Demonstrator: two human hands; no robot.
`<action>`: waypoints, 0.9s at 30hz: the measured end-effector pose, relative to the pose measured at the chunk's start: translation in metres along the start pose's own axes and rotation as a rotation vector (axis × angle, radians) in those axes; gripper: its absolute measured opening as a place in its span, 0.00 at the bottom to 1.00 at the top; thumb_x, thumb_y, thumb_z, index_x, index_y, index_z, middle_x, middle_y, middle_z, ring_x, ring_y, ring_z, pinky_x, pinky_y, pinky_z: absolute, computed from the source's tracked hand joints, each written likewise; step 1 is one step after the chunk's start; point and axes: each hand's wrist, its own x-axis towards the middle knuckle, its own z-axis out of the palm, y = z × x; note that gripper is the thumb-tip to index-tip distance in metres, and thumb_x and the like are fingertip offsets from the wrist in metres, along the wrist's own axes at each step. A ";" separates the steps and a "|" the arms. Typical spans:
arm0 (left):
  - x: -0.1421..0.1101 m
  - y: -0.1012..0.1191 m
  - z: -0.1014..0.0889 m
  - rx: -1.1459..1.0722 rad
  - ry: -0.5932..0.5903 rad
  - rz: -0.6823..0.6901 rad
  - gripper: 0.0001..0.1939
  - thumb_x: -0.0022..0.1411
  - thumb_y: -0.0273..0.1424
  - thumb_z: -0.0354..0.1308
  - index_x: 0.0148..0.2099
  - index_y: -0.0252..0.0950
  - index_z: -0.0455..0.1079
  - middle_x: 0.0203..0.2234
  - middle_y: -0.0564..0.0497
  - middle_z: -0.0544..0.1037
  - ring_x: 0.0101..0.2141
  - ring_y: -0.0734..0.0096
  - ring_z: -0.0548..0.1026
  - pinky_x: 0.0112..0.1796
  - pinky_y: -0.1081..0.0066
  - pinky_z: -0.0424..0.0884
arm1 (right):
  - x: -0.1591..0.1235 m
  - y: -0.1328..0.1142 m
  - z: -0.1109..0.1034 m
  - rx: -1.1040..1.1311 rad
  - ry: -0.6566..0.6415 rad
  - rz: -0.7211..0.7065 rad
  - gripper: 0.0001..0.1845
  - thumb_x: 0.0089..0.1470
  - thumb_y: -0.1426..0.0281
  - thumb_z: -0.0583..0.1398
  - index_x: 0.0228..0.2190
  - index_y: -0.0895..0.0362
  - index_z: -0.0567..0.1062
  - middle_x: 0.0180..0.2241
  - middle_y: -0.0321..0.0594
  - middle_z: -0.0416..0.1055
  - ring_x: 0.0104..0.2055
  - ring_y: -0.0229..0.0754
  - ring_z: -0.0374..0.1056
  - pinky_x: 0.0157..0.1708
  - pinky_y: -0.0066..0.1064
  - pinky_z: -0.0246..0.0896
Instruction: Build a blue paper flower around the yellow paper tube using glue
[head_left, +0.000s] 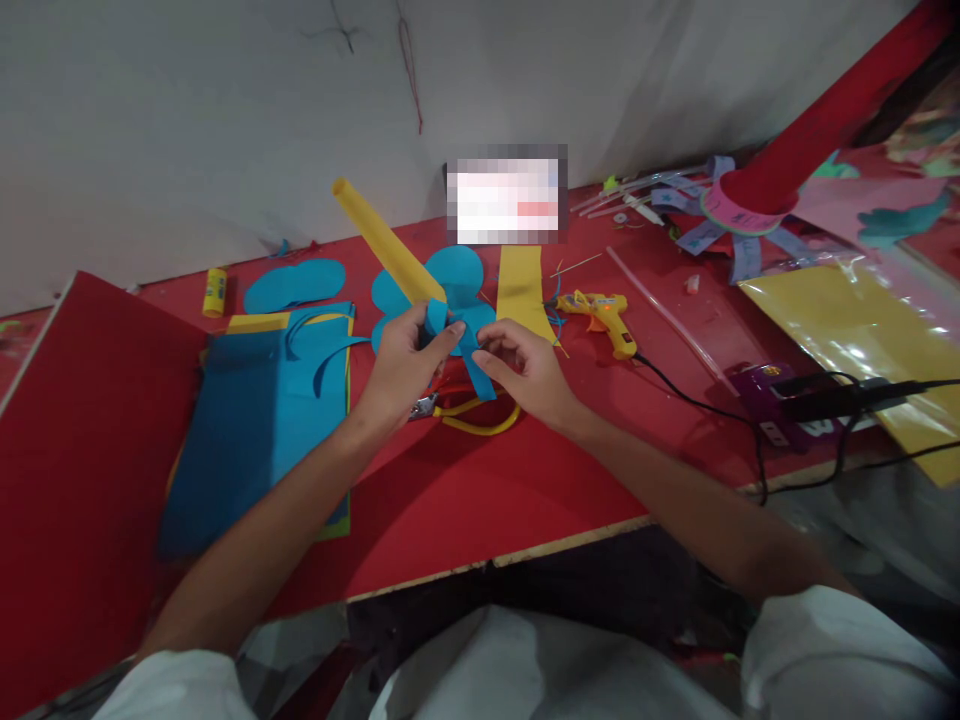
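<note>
My left hand (409, 355) is closed, pinching a blue paper strip (481, 376) at the lower end of a yellow rolled paper tube (386, 245). The tube tilts up and away to the left. Close beside it, my right hand (529, 370) has its fingers loosely curled, with thumb and forefinger apart at the strip's edge. Behind both hands lies a blue flower-shaped paper cutout (456, 268), partly hidden by the tube and fingers. Beneath the hands are scissors with yellow handles (487, 425), their blades mostly covered.
A yellow glue gun (611, 318) with a black cord lies right of a yellow paper strip (519, 280). Blue sheets (247, 430) and a glue stick (215, 292) are at left, near a raised red board (90, 450). A red cone (817, 120) stands at right.
</note>
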 end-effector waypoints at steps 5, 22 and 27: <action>0.000 0.000 -0.001 -0.044 -0.036 -0.006 0.19 0.65 0.47 0.68 0.36 0.40 0.66 0.21 0.59 0.64 0.21 0.77 0.63 0.22 0.73 0.60 | 0.005 0.006 -0.007 -0.093 0.089 -0.036 0.14 0.63 0.57 0.63 0.44 0.53 0.73 0.30 0.33 0.69 0.32 0.39 0.66 0.34 0.32 0.60; 0.000 0.011 0.000 -0.216 -0.111 -0.036 0.21 0.64 0.46 0.68 0.40 0.41 0.61 0.23 0.59 0.73 0.21 0.76 0.72 0.23 0.75 0.70 | -0.006 0.011 -0.004 -1.031 -0.434 -0.449 0.20 0.69 0.54 0.60 0.43 0.59 0.78 0.40 0.51 0.77 0.43 0.52 0.67 0.46 0.43 0.55; -0.002 0.011 0.003 -0.232 -0.141 0.014 0.26 0.61 0.46 0.71 0.38 0.42 0.56 0.26 0.59 0.77 0.24 0.75 0.76 0.27 0.73 0.75 | -0.016 0.014 0.003 -1.065 -0.434 -0.559 0.17 0.72 0.61 0.56 0.49 0.62 0.76 0.47 0.55 0.76 0.50 0.55 0.68 0.48 0.44 0.60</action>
